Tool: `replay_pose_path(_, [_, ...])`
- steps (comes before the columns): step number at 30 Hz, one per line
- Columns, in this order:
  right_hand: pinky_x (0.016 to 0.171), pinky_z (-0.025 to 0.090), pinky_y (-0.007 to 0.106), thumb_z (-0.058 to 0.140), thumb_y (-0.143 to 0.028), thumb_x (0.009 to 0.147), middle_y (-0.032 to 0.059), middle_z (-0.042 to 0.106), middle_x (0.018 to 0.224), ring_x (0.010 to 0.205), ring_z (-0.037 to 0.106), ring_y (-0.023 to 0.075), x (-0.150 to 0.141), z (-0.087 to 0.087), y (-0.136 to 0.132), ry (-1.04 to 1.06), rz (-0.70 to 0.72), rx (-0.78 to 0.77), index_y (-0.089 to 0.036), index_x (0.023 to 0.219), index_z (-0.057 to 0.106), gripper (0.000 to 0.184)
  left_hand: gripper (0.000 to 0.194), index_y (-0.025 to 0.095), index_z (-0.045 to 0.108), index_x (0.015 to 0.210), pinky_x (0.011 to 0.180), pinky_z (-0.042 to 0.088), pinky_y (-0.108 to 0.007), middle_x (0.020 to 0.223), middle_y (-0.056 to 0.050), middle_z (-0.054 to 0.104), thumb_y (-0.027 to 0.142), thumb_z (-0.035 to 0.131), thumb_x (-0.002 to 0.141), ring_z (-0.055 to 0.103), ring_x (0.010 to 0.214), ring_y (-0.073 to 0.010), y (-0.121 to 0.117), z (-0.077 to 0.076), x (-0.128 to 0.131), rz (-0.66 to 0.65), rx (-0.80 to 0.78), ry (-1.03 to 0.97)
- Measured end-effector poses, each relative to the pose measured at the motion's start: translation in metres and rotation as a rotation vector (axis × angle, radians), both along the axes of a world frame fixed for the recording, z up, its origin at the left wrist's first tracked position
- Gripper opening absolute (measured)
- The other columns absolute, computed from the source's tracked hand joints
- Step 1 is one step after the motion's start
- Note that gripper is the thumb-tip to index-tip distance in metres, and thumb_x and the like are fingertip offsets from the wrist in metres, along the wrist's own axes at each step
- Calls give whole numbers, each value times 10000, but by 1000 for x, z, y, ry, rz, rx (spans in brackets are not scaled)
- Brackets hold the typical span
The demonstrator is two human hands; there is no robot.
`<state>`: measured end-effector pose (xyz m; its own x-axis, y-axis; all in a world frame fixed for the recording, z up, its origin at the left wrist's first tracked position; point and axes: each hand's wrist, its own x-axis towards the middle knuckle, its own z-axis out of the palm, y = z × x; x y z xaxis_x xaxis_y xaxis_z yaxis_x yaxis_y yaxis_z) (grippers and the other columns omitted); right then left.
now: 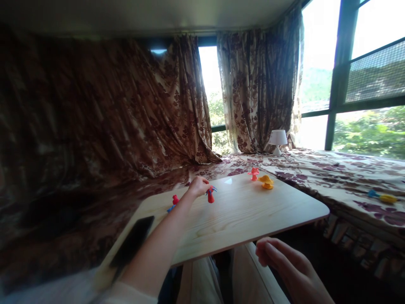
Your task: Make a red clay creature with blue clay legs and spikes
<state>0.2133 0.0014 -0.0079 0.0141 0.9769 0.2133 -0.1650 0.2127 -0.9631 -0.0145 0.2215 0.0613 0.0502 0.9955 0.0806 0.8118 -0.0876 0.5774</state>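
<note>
My left hand (199, 185) reaches over the pale wooden table, fingertips pinched at the top of a small red toy figure (211, 197) with thin blue parts. The toy is upright at the table's middle. Partly behind my left forearm are a red toy piece (175, 199) and a blue toy piece (171, 208). My right hand (284, 261) is off the near table edge, above my legs, its fingers curled together with nothing visible in them. Toward the far right of the table stand a coral-pink toy (253, 174) and a yellow toy (266, 182).
A dark flat phone-like slab (134, 240) lies at the table's left (240, 219). Right of the table, a blue and yellow toy (386, 198) rests on flowered cloth. A white lamp (278, 138) stands at the back, near patterned curtains (253, 88) and windows.
</note>
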Motion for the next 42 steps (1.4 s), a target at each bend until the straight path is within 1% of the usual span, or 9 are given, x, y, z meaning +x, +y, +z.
replay_pose_path(12, [646,475,242,584,-467,826,24,643,678,685,581,178,-1,-1,3,-128,57,66,-185,748,698,314,338,175,549,1168,816,517,-424,1196,-84,576,331,555,868,594,990,-218,-10,-5,4,-2,-51,-78])
replay_pose_path(18, [807,476,336,548,-308,809,84,692,941,879,628,234,-33,-8,95,-590,-20,281,-175,929,712,243,333,175,557,1159,808,520,-416,1193,-80,579,333,556,866,596,984,-218,-13,-6,9,8,-44,-135])
replay_pose_path(22, [907,420,377,637,-348,759,129,628,1155,1069,566,289,-72,-17,163,-1025,-196,141,-165,1125,657,410,298,155,592,1091,756,530,-374,1082,-71,634,338,572,856,624,892,-188,-16,-6,11,24,-8,-199])
replay_pose_path(25, [886,415,385,578,-390,803,102,638,1143,1056,571,285,-92,-22,182,-1059,-215,110,-228,1086,682,342,264,130,668,910,654,509,-284,835,-57,703,315,712,728,640,747,-173,-17,-6,11,43,36,-278])
replay_pose_path(29, [903,392,353,575,-353,801,60,673,1053,1049,569,258,-99,-23,178,-1092,-184,137,-256,894,739,213,302,125,695,796,561,467,-255,671,-43,700,206,822,533,625,637,-174,-20,1,10,82,126,-438])
replay_pose_path(32, [901,406,374,597,-310,777,91,671,1053,1032,581,277,-91,-15,171,-1124,-158,159,-210,891,737,206,332,124,693,859,576,476,-245,724,-58,707,182,802,551,627,656,-162,-37,13,6,122,234,-602])
replay_pose_path(37, [926,438,389,601,-258,795,137,628,1140,1055,585,273,-64,-2,130,-934,-180,376,-144,1141,617,365,265,161,633,1048,672,528,-239,924,-69,714,264,568,813,660,758,-126,-119,11,0,185,376,-955])
replay_pose_path(39, [864,493,328,512,-296,878,100,651,1044,964,625,218,-52,2,98,-701,-183,526,-172,1094,613,269,200,173,663,950,676,540,-236,896,-52,721,228,645,759,662,745,-122,-159,0,4,186,360,-1470])
replay_pose_path(42, [825,522,250,529,-296,890,57,654,1033,950,640,186,-43,14,46,-513,-203,696,-234,1053,609,192,163,155,689,843,642,560,-257,913,-72,731,140,715,683,672,722,-140,-203,-18,18,214,224,-1821])
